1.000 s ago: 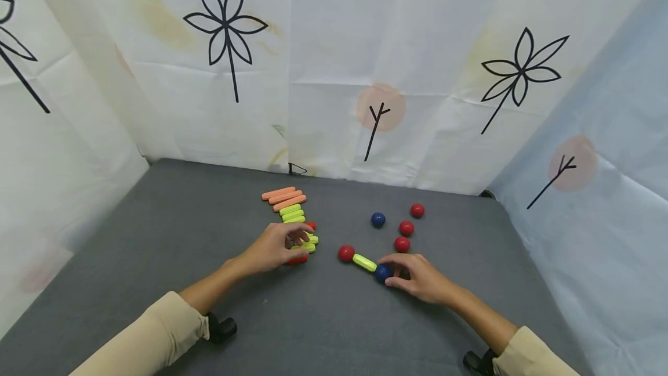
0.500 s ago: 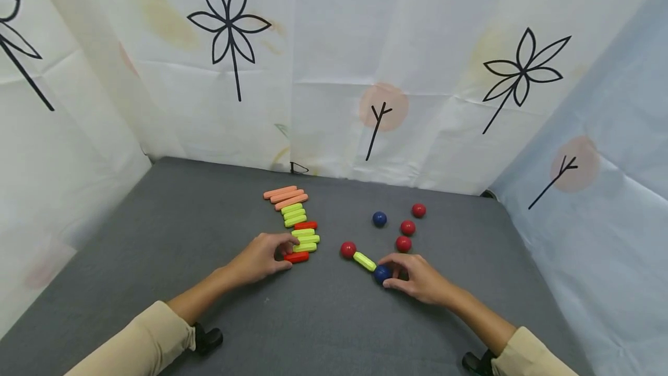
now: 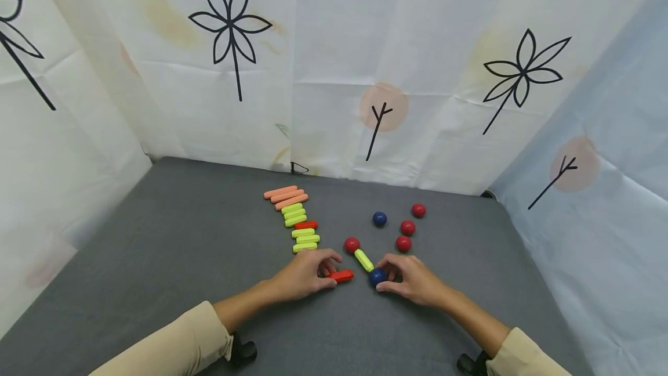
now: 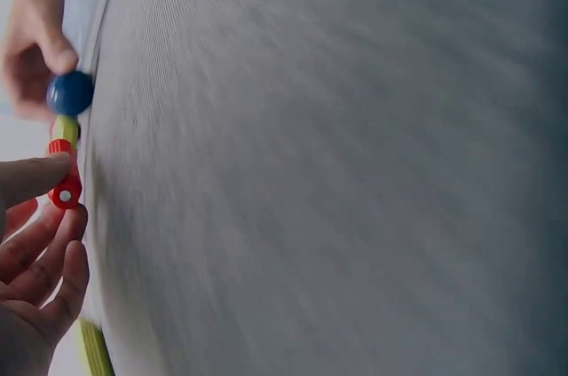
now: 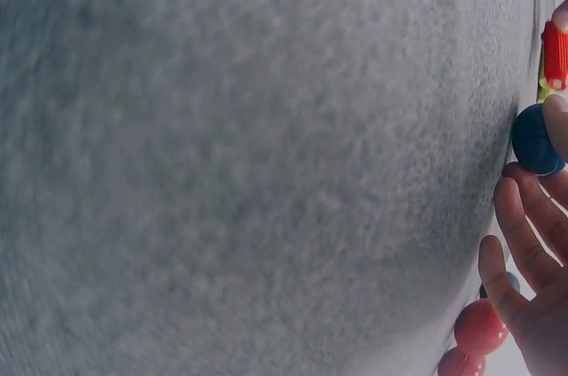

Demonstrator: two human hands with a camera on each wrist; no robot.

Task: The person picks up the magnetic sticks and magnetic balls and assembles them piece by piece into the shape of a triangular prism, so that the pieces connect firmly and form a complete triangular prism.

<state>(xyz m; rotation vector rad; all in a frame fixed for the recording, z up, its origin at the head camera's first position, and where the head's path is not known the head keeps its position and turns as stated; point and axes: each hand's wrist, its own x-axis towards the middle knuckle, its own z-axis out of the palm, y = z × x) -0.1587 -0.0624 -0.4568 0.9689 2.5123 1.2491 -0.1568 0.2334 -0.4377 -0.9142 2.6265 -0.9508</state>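
My left hand [image 3: 308,274] pinches a short red stick [image 3: 341,275] by its left end, thumb below and fingers above. In the left wrist view a round pale spot shows on the end of this red stick [image 4: 64,172]. Just to the right, my right hand [image 3: 414,280] holds a blue ball [image 3: 377,277] between thumb and fingers. A yellow-green stick [image 3: 363,260] runs from the blue ball up to a red ball [image 3: 352,245], the three in one line. The red stick's free end points toward the blue ball, with a small gap between them.
Left of centre lies a column of sticks: orange ones [image 3: 285,194], yellow-green ones [image 3: 294,214] and one red stick [image 3: 305,225]. Beyond my right hand sit a loose blue ball [image 3: 379,219] and three red balls [image 3: 407,227]. A patterned cloth [image 3: 334,62] rises behind the grey table [image 3: 209,237].
My left hand has picked the nearest red stick off the column and carried it right, toward the blue ball. The joined ball-and-stick piece has turned slightly in my right hand.
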